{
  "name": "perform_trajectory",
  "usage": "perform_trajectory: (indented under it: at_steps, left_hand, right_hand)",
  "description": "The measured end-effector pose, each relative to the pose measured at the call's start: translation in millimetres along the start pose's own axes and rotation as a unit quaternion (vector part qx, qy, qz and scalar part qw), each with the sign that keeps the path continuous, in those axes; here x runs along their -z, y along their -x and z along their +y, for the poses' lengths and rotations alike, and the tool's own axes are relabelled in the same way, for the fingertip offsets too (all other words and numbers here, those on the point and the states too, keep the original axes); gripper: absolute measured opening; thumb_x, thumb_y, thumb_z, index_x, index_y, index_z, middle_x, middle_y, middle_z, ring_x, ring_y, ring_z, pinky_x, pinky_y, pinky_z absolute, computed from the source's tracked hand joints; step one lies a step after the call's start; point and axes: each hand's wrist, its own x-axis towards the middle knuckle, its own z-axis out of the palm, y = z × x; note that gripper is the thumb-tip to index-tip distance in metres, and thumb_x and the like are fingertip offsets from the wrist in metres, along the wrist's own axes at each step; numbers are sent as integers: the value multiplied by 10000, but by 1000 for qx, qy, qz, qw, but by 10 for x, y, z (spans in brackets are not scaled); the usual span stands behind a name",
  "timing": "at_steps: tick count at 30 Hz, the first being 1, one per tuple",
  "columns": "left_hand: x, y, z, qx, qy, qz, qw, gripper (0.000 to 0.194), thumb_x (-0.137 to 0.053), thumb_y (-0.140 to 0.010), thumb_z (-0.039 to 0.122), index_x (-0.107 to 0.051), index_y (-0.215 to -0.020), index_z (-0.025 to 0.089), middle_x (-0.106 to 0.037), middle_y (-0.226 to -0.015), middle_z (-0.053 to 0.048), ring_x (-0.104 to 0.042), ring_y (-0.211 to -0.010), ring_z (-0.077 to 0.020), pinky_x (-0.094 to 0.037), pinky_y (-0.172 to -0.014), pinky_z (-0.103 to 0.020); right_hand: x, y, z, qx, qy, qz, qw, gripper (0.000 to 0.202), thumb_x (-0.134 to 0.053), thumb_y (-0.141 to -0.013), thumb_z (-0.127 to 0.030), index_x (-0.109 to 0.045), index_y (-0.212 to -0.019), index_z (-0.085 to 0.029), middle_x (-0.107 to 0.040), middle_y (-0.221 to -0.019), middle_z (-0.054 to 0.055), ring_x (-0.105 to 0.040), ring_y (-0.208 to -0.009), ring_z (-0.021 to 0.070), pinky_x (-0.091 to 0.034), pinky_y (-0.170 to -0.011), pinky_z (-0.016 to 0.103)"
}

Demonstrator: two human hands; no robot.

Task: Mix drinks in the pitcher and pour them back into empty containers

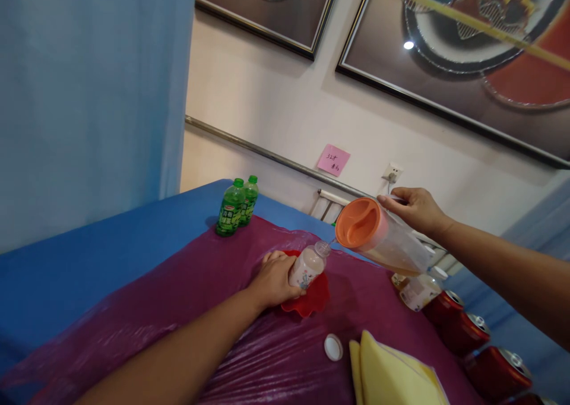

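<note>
My left hand (pixel 275 279) is wrapped round a small clear bottle (pixel 309 265) with a printed label and no cap, tilted a little to the right. Under it lies a red scalloped dish (pixel 317 298). My right hand (pixel 416 208) grips the handle of a translucent pitcher (pixel 394 244) with an orange lid (pixel 358 223). The pitcher is tipped well over to the left, its lid close to the bottle's mouth, and some pale brown liquid lies along its lower side. A thin stream seems to run between lid and bottle. A white cap (pixel 333 347) rests nearby on the purple plastic sheet (pixel 249 345).
Two green bottles (pixel 230 209) stand at the back left on the blue table cover (pixel 178 227). To the right are a labelled bottle (pixel 418 291) and several red cans (pixel 465 332). A folded yellow cloth (pixel 396 372) lies at the front. A wall socket (pixel 392 173) sits behind.
</note>
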Motion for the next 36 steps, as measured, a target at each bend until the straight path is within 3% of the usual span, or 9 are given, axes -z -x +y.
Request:
perform_trajectory:
  at_steps: [11,27,36]
  left_hand:
    - [22,13,10,-1,4,-1,1000,501,-811,-607,546,-688,-996,255,-683,-1032,-58,-569,-1097,-333,-398,-930,-413]
    - [29,10,12,1,6,-6,1000,538,-805,-605,542,-690,-1053,266,-680,-1047,-60,-569,-1097,-336,-406,-926,-410]
    - [10,14,2,-2,6,-1,1000,526,-810,-606,541,-692,-1031,255,-681,-1038,-60,-578,-1088,-331,-411,-922,-407]
  right_hand:
    - [-4,-1,-17,1,0,-4,1000,553,-606,-818,-659,-350,-560,-243,-296,-540,-45,-295,-530,120,-244,-489,292]
    - [0,2,-68,10,0,-5,1000,623,-592,-802,-743,-329,-550,-238,-298,-526,-40,-293,-522,120,-238,-480,288]
    - [3,-11,-29,15,4,-5,1000,560,-609,-827,-653,-336,-562,-243,-286,-546,-44,-287,-529,121,-233,-490,296]
